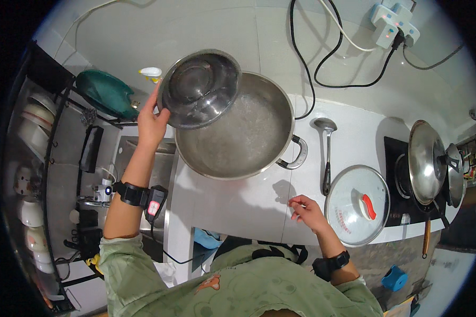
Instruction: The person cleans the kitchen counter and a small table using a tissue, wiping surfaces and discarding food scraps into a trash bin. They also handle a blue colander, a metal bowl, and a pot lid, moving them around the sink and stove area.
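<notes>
My left hand (152,123) grips the rim of a stainless steel basin (206,89), which is tilted over the upper left part of a large metal pot (238,138). The pot stands on the white counter, a side handle at its right. Its inside looks wet or holds clear liquid; which, I cannot tell. My right hand (304,212) hovers over the counter's front part with bent fingers and nothing in them. To its right lies a glass lid (349,218) with a red knob, and beyond it a ladle (328,154) with a black handle.
A sink (158,148) lies left of the pot, beneath my left arm. Farther left stands a black dish rack (49,158) with bowls. At the right, a lidded pan (426,162) sits on a black cooktop (394,152). A black cable (307,75) hangs behind the pot from a power adapter (394,25).
</notes>
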### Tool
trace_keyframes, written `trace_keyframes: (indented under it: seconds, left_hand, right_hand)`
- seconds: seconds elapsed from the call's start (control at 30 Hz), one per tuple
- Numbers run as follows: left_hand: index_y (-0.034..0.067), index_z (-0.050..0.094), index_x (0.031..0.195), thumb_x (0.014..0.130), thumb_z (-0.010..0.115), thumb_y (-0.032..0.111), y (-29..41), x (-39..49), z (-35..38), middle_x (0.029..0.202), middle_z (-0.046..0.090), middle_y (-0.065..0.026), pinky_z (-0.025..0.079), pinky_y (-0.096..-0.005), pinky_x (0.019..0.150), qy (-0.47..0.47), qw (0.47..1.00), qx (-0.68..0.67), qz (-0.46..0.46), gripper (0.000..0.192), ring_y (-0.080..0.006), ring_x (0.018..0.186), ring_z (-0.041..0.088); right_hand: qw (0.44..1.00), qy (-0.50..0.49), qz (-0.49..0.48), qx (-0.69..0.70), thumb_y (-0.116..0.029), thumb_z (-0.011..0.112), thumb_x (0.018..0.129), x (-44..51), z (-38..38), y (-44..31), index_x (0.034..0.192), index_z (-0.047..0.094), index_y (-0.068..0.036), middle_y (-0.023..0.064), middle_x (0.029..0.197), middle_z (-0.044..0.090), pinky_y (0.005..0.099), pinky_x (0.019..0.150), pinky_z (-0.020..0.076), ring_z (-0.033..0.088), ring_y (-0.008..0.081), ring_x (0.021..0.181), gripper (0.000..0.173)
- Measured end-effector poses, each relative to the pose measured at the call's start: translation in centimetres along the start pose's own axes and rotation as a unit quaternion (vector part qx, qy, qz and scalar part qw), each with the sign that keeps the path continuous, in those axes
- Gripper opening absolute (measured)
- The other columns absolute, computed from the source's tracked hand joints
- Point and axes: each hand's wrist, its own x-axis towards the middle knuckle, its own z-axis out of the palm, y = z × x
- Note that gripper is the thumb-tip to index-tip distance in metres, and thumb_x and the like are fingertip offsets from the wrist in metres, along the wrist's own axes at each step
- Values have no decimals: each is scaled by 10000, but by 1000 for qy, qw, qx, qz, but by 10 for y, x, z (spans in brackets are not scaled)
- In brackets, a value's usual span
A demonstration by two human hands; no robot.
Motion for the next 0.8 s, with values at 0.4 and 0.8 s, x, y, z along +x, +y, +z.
trace_keyframes:
  seconds: [0.4, 0.8]
  left_hand:
    - [78, 432, 1267, 712, 463, -90, 11, -23, 3, 1209, 512, -85, 423, -241, 812, 111, 991, 43, 62, 581, -138, 1040, 509]
    - [121, 484, 1071, 799, 474, 5, -50, -99, -54, 909, 555, -33, 496, -296, 622, 139, 819, -403, -384, 296, -143, 753, 556]
  right_hand:
    - [990, -41, -32, -134, -152, 554, 829, 40, 24, 22, 936, 556, -2, 49, 823, 565, 235, 499, 460, 542, 102, 577, 184]
    - [966, -124, 124, 191, -184, 535, 845, 148, 145, 29, 1008, 524, -89, 0, 777, 558, 208, 512, 393, 514, 86, 608, 189]
